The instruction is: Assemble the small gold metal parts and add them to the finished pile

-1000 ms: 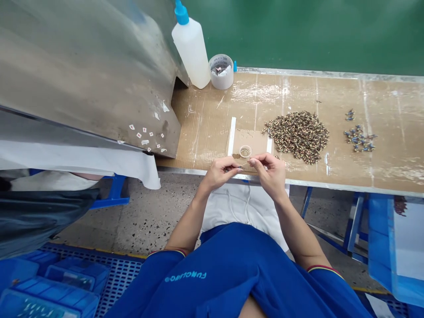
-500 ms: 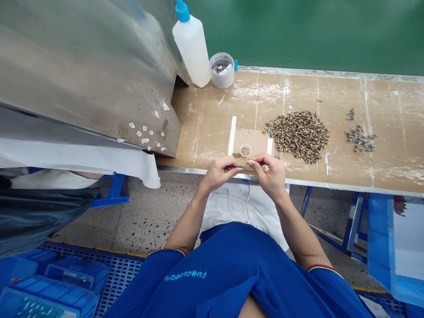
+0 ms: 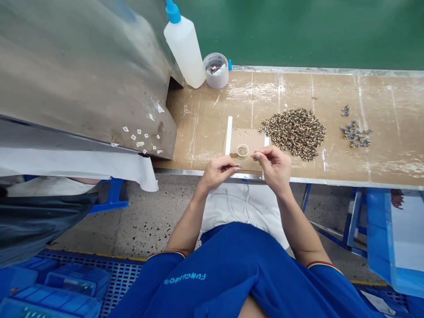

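Note:
My left hand (image 3: 217, 173) is at the table's front edge, thumb and fingers pinched on a small dark part that I cannot make out. To its right, my right hand (image 3: 274, 167) pinches a thin wooden stick (image 3: 248, 157), like a toothpick, which points toward the left hand. Just beyond the fingers a small clear round cup (image 3: 243, 150) rests on a square cardboard pad (image 3: 251, 137). A large heap of tiny brass-and-dark parts (image 3: 294, 132) lies to the right of the pad. Farther right is a smaller group of bluish parts (image 3: 356, 134).
A white squeeze bottle (image 3: 185, 51) with a blue cap and a tape roll (image 3: 217, 77) holding scraps stand at the back left. A metal housing (image 3: 132, 88) closes off the left side. Blue crates (image 3: 56, 291) are low on the left. Part of another person (image 3: 43, 221) shows at left.
My right hand has moved right and slightly away from my left hand, taking the stick with it. My left hand stays pinched in nearly the same place. The view has shifted slightly.

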`<state>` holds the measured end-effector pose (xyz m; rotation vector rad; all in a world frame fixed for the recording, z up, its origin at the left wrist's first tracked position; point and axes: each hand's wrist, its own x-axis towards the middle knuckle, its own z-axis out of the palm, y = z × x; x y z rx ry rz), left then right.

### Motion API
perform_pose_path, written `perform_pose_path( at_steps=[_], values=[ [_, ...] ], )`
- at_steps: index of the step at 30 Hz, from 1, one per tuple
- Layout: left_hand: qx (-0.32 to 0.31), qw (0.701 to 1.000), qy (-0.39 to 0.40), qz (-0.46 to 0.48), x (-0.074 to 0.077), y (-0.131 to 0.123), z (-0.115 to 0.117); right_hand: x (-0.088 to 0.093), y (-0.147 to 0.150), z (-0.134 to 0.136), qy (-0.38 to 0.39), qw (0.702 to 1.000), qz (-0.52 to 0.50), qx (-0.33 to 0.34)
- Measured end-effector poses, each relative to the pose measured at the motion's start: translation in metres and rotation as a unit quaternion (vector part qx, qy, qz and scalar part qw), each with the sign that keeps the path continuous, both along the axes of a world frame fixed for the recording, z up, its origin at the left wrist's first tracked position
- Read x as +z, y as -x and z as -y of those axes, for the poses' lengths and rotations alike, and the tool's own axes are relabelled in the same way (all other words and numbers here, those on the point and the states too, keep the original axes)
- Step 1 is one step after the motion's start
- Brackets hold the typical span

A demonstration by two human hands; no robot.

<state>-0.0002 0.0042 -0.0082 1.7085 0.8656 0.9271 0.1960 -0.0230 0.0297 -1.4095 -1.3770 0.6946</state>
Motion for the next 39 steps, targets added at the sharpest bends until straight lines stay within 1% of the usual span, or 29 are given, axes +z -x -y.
perform_pose_path(
  at_steps=[2, 3, 9, 12, 14, 16, 17, 18, 21, 27, 30, 34, 37, 39],
  values=[
    [0.000, 1.000, 0.008, 0.005, -0.001, 0.000, 0.000, -0.002, -0.004, -0.005, -0.017, 0.999, -0.002, -0.030],
    [0.000, 1.000, 0.011, 0.005, -0.001, 0.000, 0.000, -0.004, -0.005, -0.007, -0.026, 0.999, 0.006, -0.033],
    [0.005, 1.000, 0.012, 0.010, 0.000, 0.000, -0.001, -0.015, 0.001, -0.018, -0.068, 0.995, 0.066, 0.015],
    [0.008, 1.000, 0.019, 0.012, 0.000, 0.000, -0.001, -0.016, -0.006, -0.017, -0.072, 0.994, 0.074, 0.024],
    [0.010, 1.000, 0.022, 0.020, 0.000, 0.000, 0.000, -0.014, -0.018, -0.013, -0.062, 0.994, 0.089, -0.014],
    [0.009, 0.999, 0.019, 0.026, 0.000, 0.000, 0.000, -0.014, -0.034, -0.007, -0.045, 0.989, 0.125, -0.068],
    [0.008, 0.999, 0.017, 0.027, 0.000, 0.000, 0.000, -0.014, -0.040, -0.003, -0.036, 0.985, 0.147, -0.085],
    [0.008, 1.000, 0.013, 0.026, 0.000, 0.000, 0.000, -0.015, -0.046, 0.000, -0.026, 0.981, 0.170, -0.089],
    [0.009, 1.000, 0.005, 0.024, -0.001, -0.001, 0.000, -0.021, -0.055, 0.009, -0.003, 0.972, 0.225, -0.066],
    [0.002, 0.999, -0.020, 0.031, -0.004, 0.000, 0.001, -0.033, -0.052, 0.014, 0.032, 0.955, 0.286, -0.077],
    [0.000, 0.999, -0.033, 0.030, -0.005, 0.000, 0.001, -0.034, -0.053, 0.011, 0.041, 0.954, 0.287, -0.071],
    [-0.001, 0.999, -0.041, 0.020, -0.004, 0.000, 0.001, -0.030, -0.056, 0.011, 0.036, 0.962, 0.265, -0.062],
    [-0.002, 0.999, -0.047, 0.016, -0.003, 0.000, 0.002, -0.024, -0.058, 0.016, 0.053, 0.981, 0.170, -0.075],
    [-0.001, 0.999, -0.050, 0.010, -0.002, 0.000, 0.002, -0.020, -0.057, 0.020, 0.060, 0.990, 0.107, -0.072]
  ],
)
